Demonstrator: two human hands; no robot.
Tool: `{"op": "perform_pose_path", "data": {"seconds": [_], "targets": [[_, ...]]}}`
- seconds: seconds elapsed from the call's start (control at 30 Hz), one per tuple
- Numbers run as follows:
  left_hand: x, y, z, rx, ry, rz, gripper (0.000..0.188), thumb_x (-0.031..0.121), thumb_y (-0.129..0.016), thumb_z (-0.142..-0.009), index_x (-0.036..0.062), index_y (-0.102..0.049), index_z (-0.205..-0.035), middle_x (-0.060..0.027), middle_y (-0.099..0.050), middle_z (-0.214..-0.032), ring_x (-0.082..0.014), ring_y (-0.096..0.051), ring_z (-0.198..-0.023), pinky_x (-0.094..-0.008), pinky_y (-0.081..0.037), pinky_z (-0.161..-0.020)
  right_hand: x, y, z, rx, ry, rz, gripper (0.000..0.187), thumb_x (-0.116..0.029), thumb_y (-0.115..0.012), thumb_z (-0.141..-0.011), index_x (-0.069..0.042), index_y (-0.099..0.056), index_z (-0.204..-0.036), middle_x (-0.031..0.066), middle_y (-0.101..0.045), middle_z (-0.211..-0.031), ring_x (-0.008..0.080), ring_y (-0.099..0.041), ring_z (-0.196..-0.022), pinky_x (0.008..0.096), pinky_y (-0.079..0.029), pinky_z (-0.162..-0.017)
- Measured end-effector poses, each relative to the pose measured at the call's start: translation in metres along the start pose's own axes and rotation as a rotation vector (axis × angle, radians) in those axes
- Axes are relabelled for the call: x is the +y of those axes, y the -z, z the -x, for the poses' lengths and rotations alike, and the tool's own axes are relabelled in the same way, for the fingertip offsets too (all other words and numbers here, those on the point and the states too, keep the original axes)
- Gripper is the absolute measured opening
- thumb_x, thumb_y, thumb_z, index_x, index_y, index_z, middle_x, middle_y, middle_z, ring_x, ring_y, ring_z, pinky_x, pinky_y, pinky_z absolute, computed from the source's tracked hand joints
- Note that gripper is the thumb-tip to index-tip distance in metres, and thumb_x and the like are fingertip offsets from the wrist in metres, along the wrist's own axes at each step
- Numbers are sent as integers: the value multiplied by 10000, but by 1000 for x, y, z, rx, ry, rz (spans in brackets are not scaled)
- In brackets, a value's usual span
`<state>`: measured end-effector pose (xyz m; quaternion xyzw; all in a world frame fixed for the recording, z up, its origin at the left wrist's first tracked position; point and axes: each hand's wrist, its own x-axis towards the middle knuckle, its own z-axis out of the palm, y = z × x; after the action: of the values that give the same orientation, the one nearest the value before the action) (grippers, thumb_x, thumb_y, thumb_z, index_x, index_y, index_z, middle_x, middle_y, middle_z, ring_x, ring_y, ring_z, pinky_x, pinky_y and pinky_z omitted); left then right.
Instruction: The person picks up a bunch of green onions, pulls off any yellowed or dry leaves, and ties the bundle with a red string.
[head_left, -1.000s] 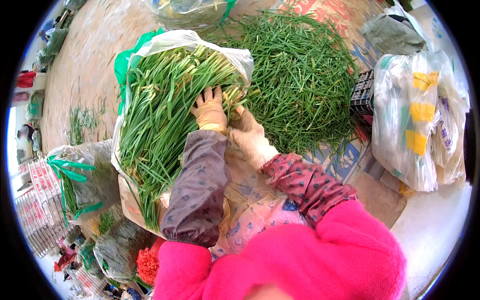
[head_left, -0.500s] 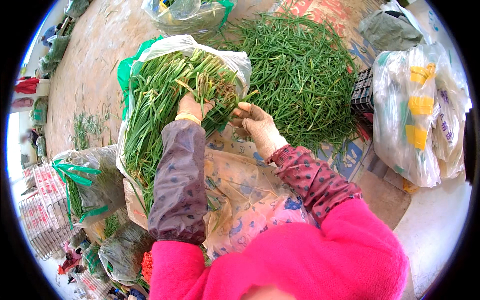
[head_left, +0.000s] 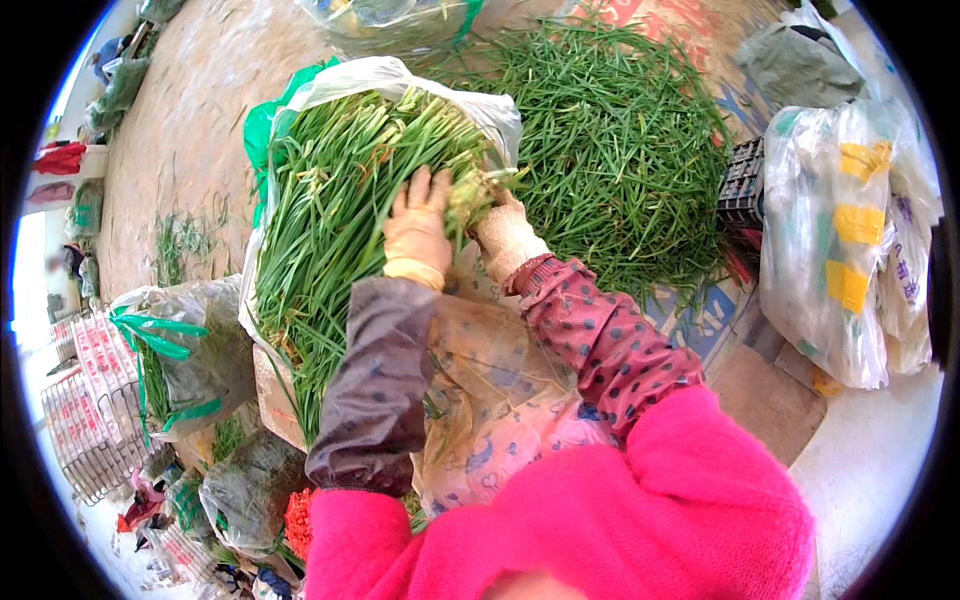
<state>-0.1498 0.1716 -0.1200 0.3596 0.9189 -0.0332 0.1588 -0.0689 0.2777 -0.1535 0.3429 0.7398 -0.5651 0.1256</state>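
Note:
Long green chives (head_left: pixel 330 220) lie bundled in a white plastic bag (head_left: pixel 375 70), their pale cut ends towards the upper right. My left hand (head_left: pixel 418 225), in a light glove, rests flat on top of the chives near the cut ends, fingers stretched out. My right hand (head_left: pixel 508 238), also gloved, presses against the cut ends at the bag's right side. Its fingers are mostly hidden by the stems, so their grip does not show. A patterned plastic apron (head_left: pixel 490 400) covers my lap below the hands.
A wide heap of loose chives (head_left: pixel 620 150) lies on the floor to the right. Beyond it stand a black crate (head_left: pixel 742 185) and clear plastic bags (head_left: pixel 825 240) with yellow tape. Another filled bag (head_left: pixel 400 25) sits at the far side. More wrapped bundles (head_left: pixel 215 350) stand at left.
My left hand has come out from among the stems and now lies flat on them. My right hand has moved in against the cut ends. The brownish loose ends are no longer visible.

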Motion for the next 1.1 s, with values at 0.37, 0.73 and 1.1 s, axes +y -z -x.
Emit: {"op": "perform_pose_path", "data": {"seconds": [0.37, 0.73, 1.1], "targets": [[-15, -18, 54, 666, -159, 304, 795, 65, -729, -762, 104, -375, -1473, -69, -509, -1413, -288, -433, -1348, -466, -258, -1144, -25, -38, 65, 166, 241, -805, 622, 24, -634, -846, -154, -440, -1409, 184, -615, -1237, 263, -623, -1136, 300, -506, -936], [-65, -61, 47, 694, -3, 1244, 428, 272, -635, -905, -23, -585, -1210, -127, -664, -1113, -216, -640, -976, -360, -523, -872, -57, -19, 108, 6, 584, -506, 600, 38, -597, -804, -86, -460, -1375, 130, -641, -1215, 248, -612, -1172, 323, -493, -945], [-62, -7, 48, 271, -115, 2520, 540, 340, -690, -891, 5, -545, -1288, -176, -624, -1219, -326, -638, -1069, -518, -514, -948, -4, -2, 64, 97, -14, -715, 651, -4, -713, -762, -47, -461, -1361, 91, -610, -1160, 168, -609, -1001, 270, -519, -786]]}}
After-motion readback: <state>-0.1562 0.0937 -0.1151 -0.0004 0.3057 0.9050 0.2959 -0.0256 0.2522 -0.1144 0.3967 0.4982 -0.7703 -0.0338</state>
